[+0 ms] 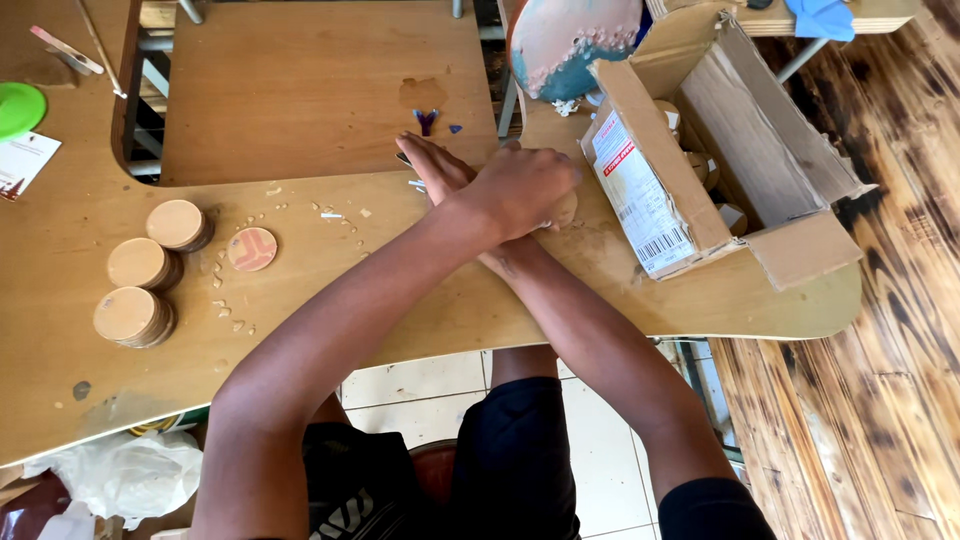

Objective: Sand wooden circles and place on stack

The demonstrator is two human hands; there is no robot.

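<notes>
Wooden worktop (pixel 300 100) carries crossed arms: left hand (pixel 525 190) closes on a round wooden disc (pixel 563 210) (half hidden); right hand (pixel 435 165) lies flat, fingers extended, near the back edge.

My left hand (pixel 525 188) lies over a small round piece (pixel 564 210) just beside the cardboard box (pixel 760 150), so only its edge shows, and my right hand (pixel 432 165) is half covered where my arms cross. I cannot tell what either hand grips. Behind the box, the painted round thing (pixel 570 40) is cut off by the top edge.
</notes>
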